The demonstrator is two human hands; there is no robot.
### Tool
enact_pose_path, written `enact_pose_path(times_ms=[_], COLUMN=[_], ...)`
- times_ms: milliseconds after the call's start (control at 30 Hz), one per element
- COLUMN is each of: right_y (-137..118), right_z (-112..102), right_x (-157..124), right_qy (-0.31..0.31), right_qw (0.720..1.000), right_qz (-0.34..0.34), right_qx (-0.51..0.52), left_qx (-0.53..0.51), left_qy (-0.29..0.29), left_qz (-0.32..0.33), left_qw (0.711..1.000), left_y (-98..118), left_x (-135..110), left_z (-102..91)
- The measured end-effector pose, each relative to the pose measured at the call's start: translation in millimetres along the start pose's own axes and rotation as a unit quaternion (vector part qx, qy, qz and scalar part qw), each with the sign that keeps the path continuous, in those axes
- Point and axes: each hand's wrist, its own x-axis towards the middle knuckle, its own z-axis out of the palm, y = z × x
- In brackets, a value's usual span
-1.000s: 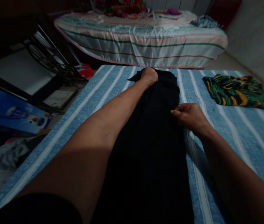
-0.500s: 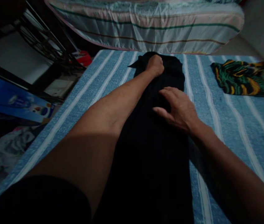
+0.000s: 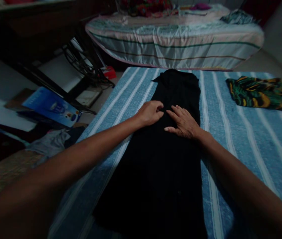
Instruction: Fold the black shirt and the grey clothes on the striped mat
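Observation:
A long black garment (image 3: pixel 165 166) lies folded lengthwise on a blue-and-white striped cloth (image 3: pixel 230 172), with a pointed corner sticking out at its far left. My left hand (image 3: pixel 149 113) is over the garment's left edge, about midway up, its fingers curled in and the thumb close to them at the black cloth. Just to the right, my right hand (image 3: pixel 184 122) rests on the garment with its fingers stretched and thumb apart. The two hands are near each other but do not touch. Folds within the dark cloth are hard to make out.
A green, black and yellow patterned cloth (image 3: pixel 262 93) lies at the far right. Beyond the far edge stands a bed with a shiny striped cover (image 3: pixel 175 49). On the left are a dark-framed table with a wheel (image 3: pixel 77 61), a blue box (image 3: pixel 53 106) and grey fabric (image 3: pixel 49 142).
My left hand has come back from the garment's far end to beside the right hand. My right hand's fingers have flattened onto the cloth. The view has tilted up.

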Motion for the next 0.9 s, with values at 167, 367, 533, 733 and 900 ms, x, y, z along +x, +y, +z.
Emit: enact_pose_path(times_ms=[167,367,533,733,900], right_y=[-21,-118,-183,-200,-195], right_z=[-11,-53,-49,-34,-37], right_x=[-8,-71,-118,-120,-113], right_qy=[0.038,0.040,-0.053,-0.024,0.014], right_qw=[0.999,0.992,0.995,1.000,1.000], right_qz=[0.021,-0.053,-0.025,0.015,0.014], right_qx=[0.011,0.103,0.081,0.009,-0.011], left_qx=[-0.065,-0.213,-0.206,-0.286,-0.320], left_qy=[-0.032,-0.060,-0.078,-0.074,-0.038], left_qz=[-0.125,-0.228,-0.238,-0.261,-0.217], left_qw=[0.990,0.948,0.946,0.919,0.921], left_y=[1,8,13,30,35], left_x=[-104,-157,-164,-168,-172], left_z=[-29.7,-34.2,-22.4,-26.6,-33.8])
